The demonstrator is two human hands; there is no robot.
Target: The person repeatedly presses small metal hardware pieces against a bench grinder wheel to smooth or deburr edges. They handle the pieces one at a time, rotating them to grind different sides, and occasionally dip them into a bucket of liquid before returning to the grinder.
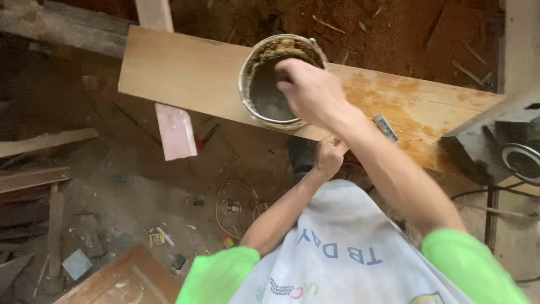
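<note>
Smooth matt wooden board [185, 76], glue-stained at one end; grimy metal can [264, 95]

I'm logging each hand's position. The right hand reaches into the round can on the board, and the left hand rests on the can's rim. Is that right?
Not quite. The head view shows the right hand reaching into the can on the board, but the left hand is not on the rim: it is at the board's near edge, below the can.

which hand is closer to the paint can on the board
The right hand: it reaches into the open top of the can. The left hand is below it, at the near edge of the board.
</note>
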